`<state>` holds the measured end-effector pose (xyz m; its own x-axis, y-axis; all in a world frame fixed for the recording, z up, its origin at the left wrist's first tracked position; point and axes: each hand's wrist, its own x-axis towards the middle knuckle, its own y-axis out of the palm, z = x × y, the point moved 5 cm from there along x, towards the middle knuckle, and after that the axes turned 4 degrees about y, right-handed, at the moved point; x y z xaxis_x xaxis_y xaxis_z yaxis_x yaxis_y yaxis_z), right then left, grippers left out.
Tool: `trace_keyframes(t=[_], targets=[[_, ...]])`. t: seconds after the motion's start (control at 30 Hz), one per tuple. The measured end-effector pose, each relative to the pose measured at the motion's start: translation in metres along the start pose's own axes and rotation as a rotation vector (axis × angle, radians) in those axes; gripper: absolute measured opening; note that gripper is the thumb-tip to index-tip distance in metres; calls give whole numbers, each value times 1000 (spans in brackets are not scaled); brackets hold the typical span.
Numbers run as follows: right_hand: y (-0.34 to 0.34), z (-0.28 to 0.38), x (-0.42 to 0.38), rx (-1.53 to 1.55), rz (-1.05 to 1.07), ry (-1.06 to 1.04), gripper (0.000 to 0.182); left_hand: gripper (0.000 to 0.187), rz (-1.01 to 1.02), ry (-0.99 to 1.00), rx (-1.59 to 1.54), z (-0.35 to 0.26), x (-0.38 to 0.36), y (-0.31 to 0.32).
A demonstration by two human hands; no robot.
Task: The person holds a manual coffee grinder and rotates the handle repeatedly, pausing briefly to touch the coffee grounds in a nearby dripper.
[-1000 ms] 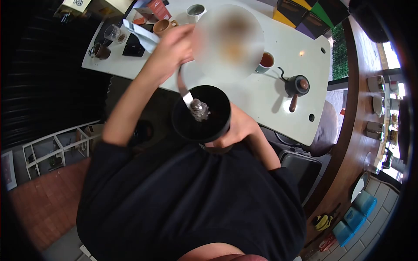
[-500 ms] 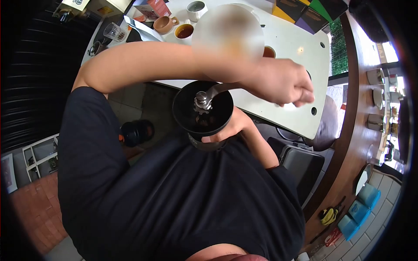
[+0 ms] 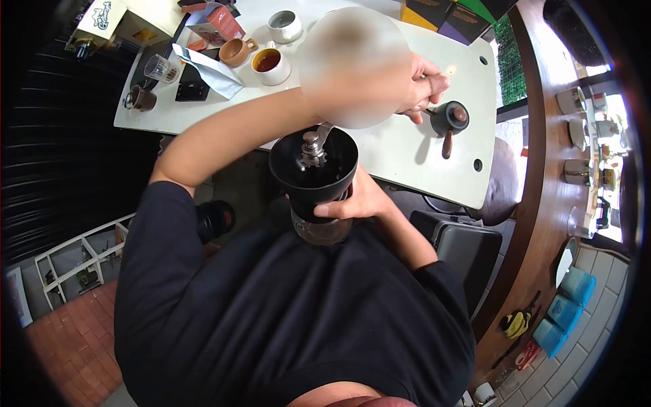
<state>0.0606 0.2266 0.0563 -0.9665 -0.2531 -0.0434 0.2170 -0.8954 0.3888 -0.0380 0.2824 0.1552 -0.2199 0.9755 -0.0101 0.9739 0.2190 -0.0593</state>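
My right hand (image 3: pixel 356 200) is wrapped round the body of a manual grinder (image 3: pixel 322 227) in front of my chest. The grinder has a wide black hopper (image 3: pixel 285 166) with a metal burr nut (image 3: pixel 312 150) at its centre. From the nut the crank runs up and right into a blurred patch. My left forearm reaches across above the hopper, and my left hand (image 3: pixel 426 87) has its fingers curled closed on the crank's end, which is mostly hidden. A dark pot (image 3: pixel 449 119) with a wooden handle stands on the table just beyond those fingers.
The white table (image 3: pixel 380 152) holds a cup of reddish drink (image 3: pixel 270 66), a brown cup (image 3: pixel 234 52), a grey-white cup (image 3: pixel 285 27), a silvery pouch (image 3: pixel 217 73), and a glass (image 3: pixel 161 68). Coloured boxes (image 3: pixel 464 22) stand at the back. A grey bin (image 3: pixel 464 254) is at right.
My left hand has swung up and left, turning the crank with it. The dark pot has come into fuller view. The bean-like bits seen in the hopper no longer show.
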Motion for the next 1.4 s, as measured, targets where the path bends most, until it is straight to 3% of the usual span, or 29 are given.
trace_keyframes(t=[0.17,0.23,0.4,0.57,0.67,0.77,0.83,0.97,1.03,1.07,1.13,1.23,1.4], targets=[[16,24,-17,-77,-131,-100,85,33,-76,-26,-119,4,-2,-3],[13,28,-26,-401,-289,-87,88,33,-100,-18,-108,6,2,-7],[24,39,-34,-478,-525,-167,91,35,-226,-49,28,19,15,-15],[19,45,-24,-503,-557,-174,81,36,-194,34,44,23,21,-20],[7,43,-24,-484,-449,-156,75,40,-125,-128,382,26,14,-20],[-19,56,-29,-469,-370,-81,74,37,-37,-250,453,21,11,-28],[-28,50,-32,-602,-307,-14,77,34,71,-244,395,19,13,-10],[-25,43,-29,-495,-311,-7,80,33,16,-228,513,20,25,7],[-22,44,-27,-444,-382,12,59,35,45,-229,533,25,32,11],[-24,41,-28,-443,-384,13,59,35,48,-230,532,30,34,14],[-30,25,-27,-284,-325,73,63,36,49,-110,657,28,37,19],[-34,20,-30,-281,-254,75,68,28,101,35,560,18,36,34],[-47,-1,-38,-202,-392,164,75,29,204,180,685,19,37,76]])
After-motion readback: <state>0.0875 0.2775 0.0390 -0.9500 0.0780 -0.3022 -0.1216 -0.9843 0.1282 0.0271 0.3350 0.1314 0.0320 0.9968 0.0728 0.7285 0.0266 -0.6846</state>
